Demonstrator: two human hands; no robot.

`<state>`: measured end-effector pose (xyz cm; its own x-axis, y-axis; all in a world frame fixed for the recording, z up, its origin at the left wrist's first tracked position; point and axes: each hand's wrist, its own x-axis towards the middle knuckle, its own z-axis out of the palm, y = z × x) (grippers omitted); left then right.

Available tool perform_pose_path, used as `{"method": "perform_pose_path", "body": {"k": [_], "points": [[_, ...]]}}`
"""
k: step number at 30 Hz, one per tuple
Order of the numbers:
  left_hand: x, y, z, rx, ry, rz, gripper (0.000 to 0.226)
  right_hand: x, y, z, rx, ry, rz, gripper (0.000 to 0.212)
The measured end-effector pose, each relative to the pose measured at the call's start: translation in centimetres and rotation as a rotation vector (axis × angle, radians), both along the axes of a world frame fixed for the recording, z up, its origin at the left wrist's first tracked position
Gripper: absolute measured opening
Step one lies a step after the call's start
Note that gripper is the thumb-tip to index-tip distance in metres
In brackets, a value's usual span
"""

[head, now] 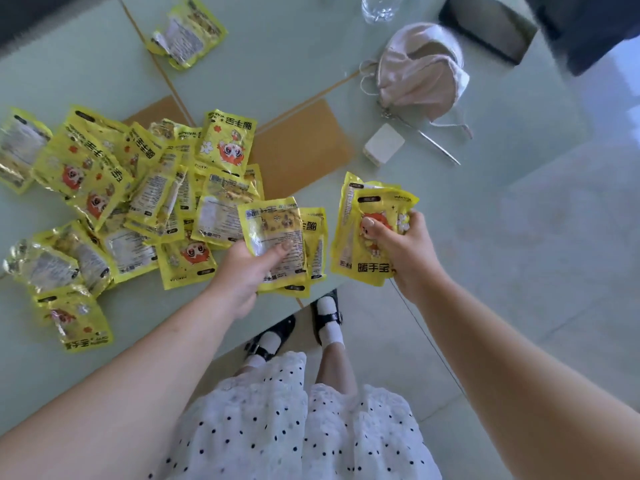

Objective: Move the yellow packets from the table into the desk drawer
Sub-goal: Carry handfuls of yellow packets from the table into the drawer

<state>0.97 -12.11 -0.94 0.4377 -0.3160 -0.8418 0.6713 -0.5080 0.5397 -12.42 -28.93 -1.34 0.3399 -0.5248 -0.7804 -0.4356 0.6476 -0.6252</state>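
Left hand gripping a small stack of yellow packets, thumb on top. Right hand clutching another bunch just off the tabletop edge. Main pile loose on tabletop (one stray packet farther back). Pink mask well apart.

I see the glass cut off by the top edge, and a packet clipped at the left edge. The pile overlaps, so I can't count it. Small print is unreadable.
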Motion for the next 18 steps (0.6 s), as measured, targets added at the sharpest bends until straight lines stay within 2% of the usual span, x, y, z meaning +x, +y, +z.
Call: {"method": "perform_pose_path", "body": {"k": [2, 3, 5, 6, 8, 9, 10, 14, 18], "points": [[-0.8, -0.1, 0.5, -0.042, -0.013, -0.060, 0.094, -2.3, 1.2, 0.4, 0.014, -0.013, -0.107, 0.081], [-1.2, -0.2, 0.9, -0.062, -0.008, -0.093, 0.094, -3.6, 1.9, 0.8, 0.017, -0.030, -0.158, 0.082], [-2.4, -0.2, 1.6, -0.077, -0.002, -0.166, 0.092, -6.3, 3.4, 1.4, 0.023, -0.076, -0.239, 0.067], [-3.3, -0.1, 2.1, -0.088, 0.011, -0.218, 0.081, -7.8, 4.3, 1.8, 0.026, -0.098, -0.271, 0.057], [-4.9, 0.0, 2.7, -0.123, 0.011, -0.313, 0.032, -11.0, 6.4, 2.5, 0.024, -0.119, -0.335, 0.044], [-6.0, 0.0, 3.0, -0.144, 0.012, -0.376, 0.015, -12.7, 7.5, 2.9, 0.015, -0.125, -0.372, 0.038], [-7.1, 0.2, 3.1, -0.169, 0.031, -0.432, 0.012, -14.5, 8.6, 3.3, 0.005, -0.125, -0.416, 0.032], [-12.3, 0.7, 3.1, -0.184, 0.111, -0.649, 0.031, -21.7, 13.9, 4.3, 0.003, -0.114, -0.621, 0.022], [-19.3, 1.8, 3.3, -0.169, 0.120, -0.892, 0.035, -29.1, 20.1, 4.3, 0.003, -0.095, -0.869, 0.025]]}}
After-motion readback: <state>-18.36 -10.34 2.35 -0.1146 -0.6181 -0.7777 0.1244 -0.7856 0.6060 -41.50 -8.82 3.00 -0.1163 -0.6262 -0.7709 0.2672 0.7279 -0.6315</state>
